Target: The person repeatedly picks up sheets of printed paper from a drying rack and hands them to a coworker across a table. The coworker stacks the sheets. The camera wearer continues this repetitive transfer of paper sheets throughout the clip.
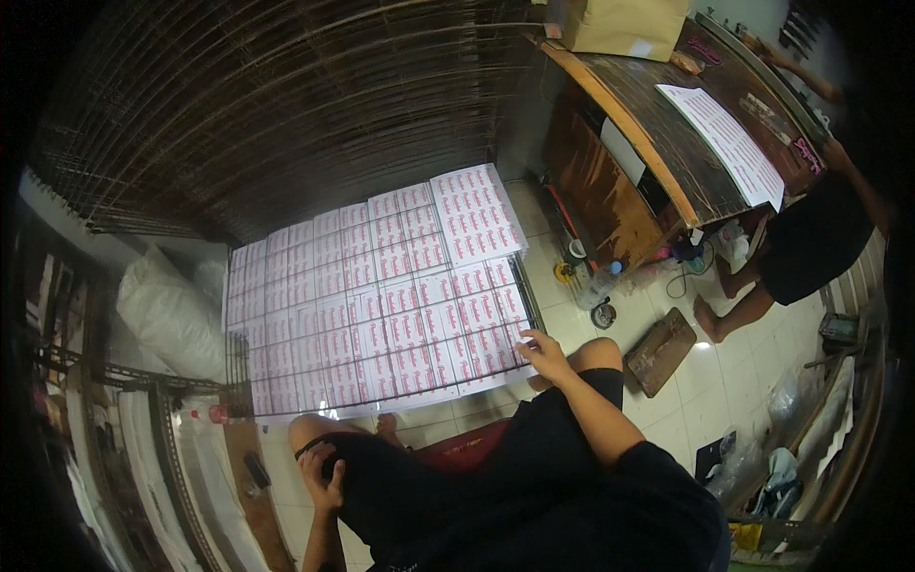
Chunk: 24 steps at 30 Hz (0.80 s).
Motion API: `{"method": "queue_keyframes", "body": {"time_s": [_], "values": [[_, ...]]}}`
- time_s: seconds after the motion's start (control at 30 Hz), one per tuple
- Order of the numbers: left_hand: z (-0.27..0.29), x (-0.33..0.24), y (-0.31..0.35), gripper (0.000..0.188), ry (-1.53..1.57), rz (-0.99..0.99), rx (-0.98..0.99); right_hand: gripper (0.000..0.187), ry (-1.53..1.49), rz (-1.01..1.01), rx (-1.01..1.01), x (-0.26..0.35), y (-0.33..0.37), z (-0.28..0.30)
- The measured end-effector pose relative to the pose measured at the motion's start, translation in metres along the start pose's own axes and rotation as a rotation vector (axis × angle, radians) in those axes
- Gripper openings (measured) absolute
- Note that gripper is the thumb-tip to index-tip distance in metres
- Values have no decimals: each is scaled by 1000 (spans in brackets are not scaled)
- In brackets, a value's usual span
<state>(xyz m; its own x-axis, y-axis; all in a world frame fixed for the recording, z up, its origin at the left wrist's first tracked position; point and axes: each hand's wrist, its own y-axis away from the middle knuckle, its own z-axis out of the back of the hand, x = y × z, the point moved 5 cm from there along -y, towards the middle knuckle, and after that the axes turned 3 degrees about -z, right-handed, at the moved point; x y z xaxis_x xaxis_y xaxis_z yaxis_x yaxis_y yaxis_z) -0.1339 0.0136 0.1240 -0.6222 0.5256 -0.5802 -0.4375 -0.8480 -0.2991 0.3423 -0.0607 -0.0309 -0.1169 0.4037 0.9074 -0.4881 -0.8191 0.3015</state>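
Note:
Before me is a wire drying rack [526, 297], its lowered shelf loaded with white sheets [334, 310] that bear rows of pink-red print. One white sheet [477, 212] at the far right corner shows its print without wires over it. My right hand [545, 357] is at the near right corner of the shelf, its fingers bent around the frame's edge; the fingertips are partly hidden. On my left knee lies my left hand [322, 474], fingers spread and holding nothing.
More wire shelves [286, 95] are raised at the back. Right of the rack, a worn wooden table [629, 86] carries a printed sheet [729, 138] and a yellow-brown box [624, 27]. Another person [820, 229] stands there. A wooden stool [660, 353], a plastic bottle [602, 283] and a white sack [167, 310] are nearby.

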Motion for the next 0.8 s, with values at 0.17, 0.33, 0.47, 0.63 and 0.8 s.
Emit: {"method": "queue_keyframes", "body": {"time_s": [0.17,0.33,0.47,0.63,0.8], "values": [[0,-4,0,29,-20,28,-11,35,-4,-130,24,-20,-10,-6],[1,-6,1,30,-28,45,-19,38,55,-117,38,-18,-10,-9],[1,-6,3,30,-34,33,-29,40,51,-120,57,-10,-5,-10],[1,-4,1,29,-45,25,-15,37,74,-148,49,-8,-5,-8],[-1,1,2,29,-8,9,-14,38,106,-154,40,-21,-9,-6]]}}
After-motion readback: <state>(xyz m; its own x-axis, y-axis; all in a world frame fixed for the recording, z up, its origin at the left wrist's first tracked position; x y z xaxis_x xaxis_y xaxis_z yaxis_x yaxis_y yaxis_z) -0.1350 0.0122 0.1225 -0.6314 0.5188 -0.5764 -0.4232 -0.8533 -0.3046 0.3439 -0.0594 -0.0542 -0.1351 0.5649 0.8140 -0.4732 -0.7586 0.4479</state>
